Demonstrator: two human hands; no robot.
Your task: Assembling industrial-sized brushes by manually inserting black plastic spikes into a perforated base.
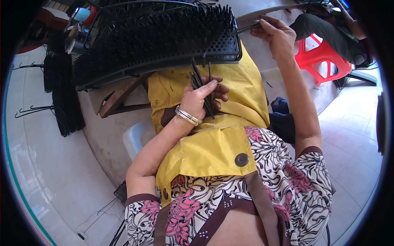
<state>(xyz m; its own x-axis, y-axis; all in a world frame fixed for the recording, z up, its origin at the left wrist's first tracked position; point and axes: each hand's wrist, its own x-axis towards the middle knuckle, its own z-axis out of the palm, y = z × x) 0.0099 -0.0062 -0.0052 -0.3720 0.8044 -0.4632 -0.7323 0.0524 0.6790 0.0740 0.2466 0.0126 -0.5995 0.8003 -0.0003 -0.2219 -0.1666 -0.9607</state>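
Left grip (198,97), forearm angled inward: clasps rod bundle (197,76) | Right grip (276,35), arm extended: pinches thin rods (248,28) | Both dark, slender

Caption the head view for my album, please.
Left hand gripping dark sticks, right hand pinching others beside a perforated black rack.

Bright light, strongest at right; glare on floor tiles (356,135); black rods (164,35) lose detail; fisheye edges curved, corners black

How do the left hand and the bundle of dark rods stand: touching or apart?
Touching. The head view shows the left hand gripping the bundle of dark rods, its thumb laid across them.
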